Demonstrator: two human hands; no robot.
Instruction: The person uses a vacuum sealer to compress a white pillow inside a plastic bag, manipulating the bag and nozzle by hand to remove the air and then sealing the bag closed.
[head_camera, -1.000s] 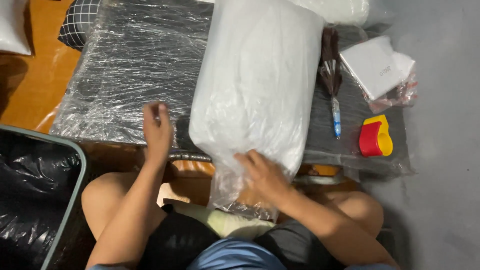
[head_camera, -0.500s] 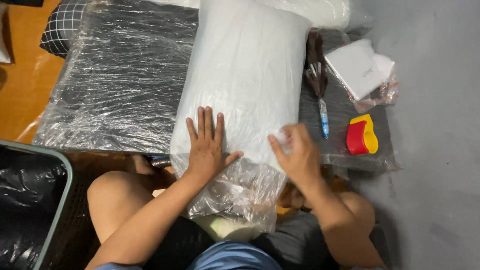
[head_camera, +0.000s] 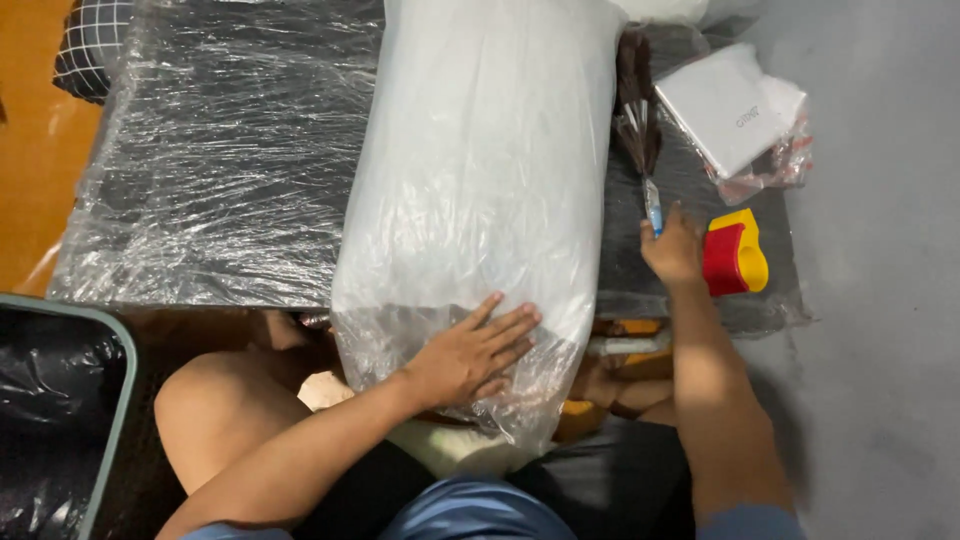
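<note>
Plastic bag was pinned flat under the left hand, fingers spread, while a pen was pinched by the right hand.

The right hand has come off the clear plastic bag and gone out to the right, and its fingers now touch the blue-handled tool on the worktop, just beside the red and yellow block. The left hand has slid across and now lies flat on the bag's lower end, fingers spread toward the right. The bag sits further toward the person, its loose end over the lap.
</note>
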